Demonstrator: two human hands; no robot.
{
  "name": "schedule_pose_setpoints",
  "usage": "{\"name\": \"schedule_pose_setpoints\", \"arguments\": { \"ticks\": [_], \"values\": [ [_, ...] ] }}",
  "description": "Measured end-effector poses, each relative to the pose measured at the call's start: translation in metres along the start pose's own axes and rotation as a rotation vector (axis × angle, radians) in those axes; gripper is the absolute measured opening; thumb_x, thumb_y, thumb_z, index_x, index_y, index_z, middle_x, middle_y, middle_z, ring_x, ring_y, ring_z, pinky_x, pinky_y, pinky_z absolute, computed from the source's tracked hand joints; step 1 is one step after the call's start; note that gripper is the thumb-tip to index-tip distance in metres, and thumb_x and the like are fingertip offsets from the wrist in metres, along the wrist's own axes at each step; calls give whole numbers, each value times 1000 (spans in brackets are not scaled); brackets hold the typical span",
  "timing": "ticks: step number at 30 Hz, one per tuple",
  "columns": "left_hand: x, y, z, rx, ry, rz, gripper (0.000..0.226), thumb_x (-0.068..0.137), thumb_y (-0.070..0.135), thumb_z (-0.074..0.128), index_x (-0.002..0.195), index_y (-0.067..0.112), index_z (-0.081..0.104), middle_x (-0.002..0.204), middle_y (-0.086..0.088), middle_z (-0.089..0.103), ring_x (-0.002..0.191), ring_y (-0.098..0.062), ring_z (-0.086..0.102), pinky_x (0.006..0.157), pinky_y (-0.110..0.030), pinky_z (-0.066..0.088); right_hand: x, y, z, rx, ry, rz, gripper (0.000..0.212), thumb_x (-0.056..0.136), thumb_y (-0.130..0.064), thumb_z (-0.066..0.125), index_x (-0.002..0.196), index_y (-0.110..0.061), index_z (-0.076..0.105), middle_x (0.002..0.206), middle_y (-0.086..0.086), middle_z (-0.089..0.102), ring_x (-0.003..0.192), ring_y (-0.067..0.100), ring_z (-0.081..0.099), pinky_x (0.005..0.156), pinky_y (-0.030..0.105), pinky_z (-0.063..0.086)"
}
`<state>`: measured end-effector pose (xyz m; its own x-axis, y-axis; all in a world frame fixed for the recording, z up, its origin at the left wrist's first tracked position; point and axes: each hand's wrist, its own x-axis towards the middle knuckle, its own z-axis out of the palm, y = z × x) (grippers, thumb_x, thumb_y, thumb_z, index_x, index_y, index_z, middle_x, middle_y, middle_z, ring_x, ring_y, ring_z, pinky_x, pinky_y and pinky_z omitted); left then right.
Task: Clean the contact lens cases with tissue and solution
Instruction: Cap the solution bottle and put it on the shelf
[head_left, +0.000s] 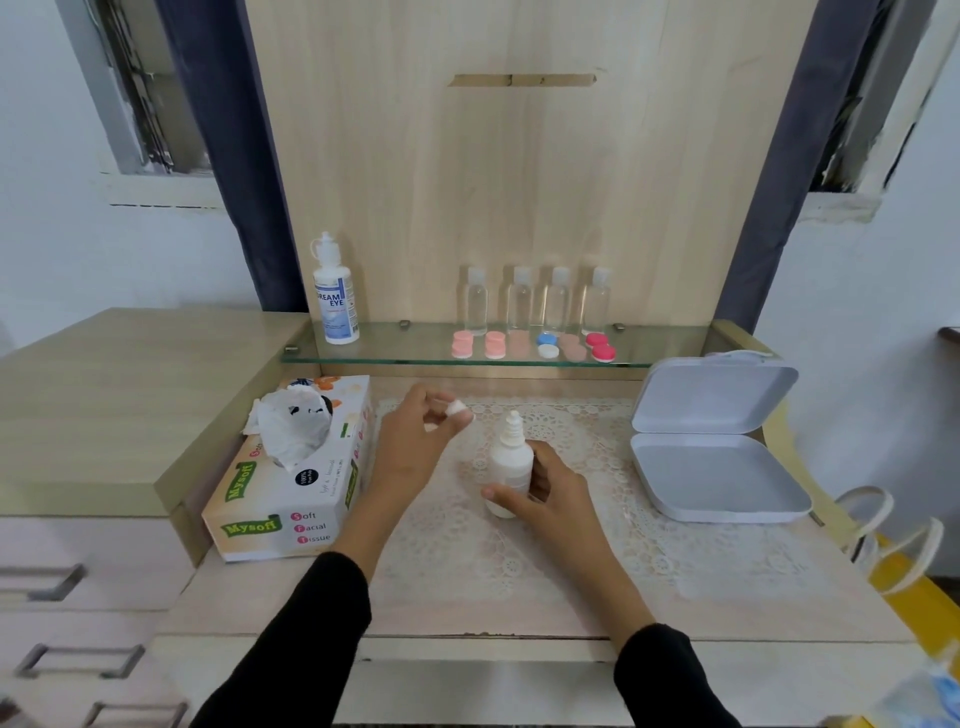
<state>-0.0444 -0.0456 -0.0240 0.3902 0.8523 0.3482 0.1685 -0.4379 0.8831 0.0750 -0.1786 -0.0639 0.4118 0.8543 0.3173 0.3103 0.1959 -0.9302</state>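
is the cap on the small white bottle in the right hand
No, the small white bottle gripped by the right hand shows its bare nozzle, while the left hand pinches the white cap apart from it.

A white lace mat (597, 519) with floral openwork is laid on the pale wood-grain desk (519, 613). Left of the mat a cream-and-orange tissue box (291, 499) is printed with green labels; right of it a box (717, 447) is coloured lavender-grey. Over it a small bottle (511, 465) and cap (460, 410) are plain white; behind it lens cases (546, 345) are coloured pink, beige, blue-and-white and red-and-white.
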Motion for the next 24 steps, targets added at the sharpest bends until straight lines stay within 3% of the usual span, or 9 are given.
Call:
{"name": "schedule_pose_setpoints", "arguments": {
  "ticks": [3, 6, 11, 17, 24],
  "values": [
    [-7, 38, -5, -181, -21, 153, 19, 80, 21, 73, 92, 25, 60, 91, 8, 70, 85, -5, 65, 75, -24, 53, -1, 1, 0, -9, -3, 2, 43, 77, -26, 80, 114, -25, 58, 100, -9, 69, 94, 8, 66, 84, 26, 54],
    [-18, 60, -4, -148, -134, 250, 19, 80, 15, 73, 94, 23, 62, 90, 13, 69, 84, 4, 63, 71, -12, 48, -2, 0, 1, 2, 3, -2, 39, 78, -24, 79, 112, -25, 59, 99, -8, 70, 93, 9, 66, 83, 27, 54],
    [-22, 59, 7, -13, -179, 336, 22, 80, 17, 74, 93, 32, 64, 88, 15, 68, 84, 2, 62, 72, -11, 47, -1, 0, 2, -18, 2, -5, 41, 78, -25, 79, 114, -25, 59, 99, -7, 70, 93, 10, 67, 85, 35, 55],
    [-21, 59, 7, 22, -203, 370, 20, 82, 15, 72, 97, 25, 66, 90, 8, 70, 85, -1, 63, 74, -9, 46, -1, 2, 2, -33, 3, -5, 43, 79, -27, 78, 116, -23, 58, 100, -5, 70, 93, 12, 67, 86, 41, 54],
    [-23, 58, 5, 11, -224, 392, 21, 85, 12, 68, 99, 27, 64, 92, 13, 68, 88, 1, 61, 76, -8, 45, 2, 3, 1, -77, -5, -7, 44, 78, -31, 78, 116, -23, 57, 101, -6, 69, 94, 11, 66, 87, 40, 54]
  ]
}}
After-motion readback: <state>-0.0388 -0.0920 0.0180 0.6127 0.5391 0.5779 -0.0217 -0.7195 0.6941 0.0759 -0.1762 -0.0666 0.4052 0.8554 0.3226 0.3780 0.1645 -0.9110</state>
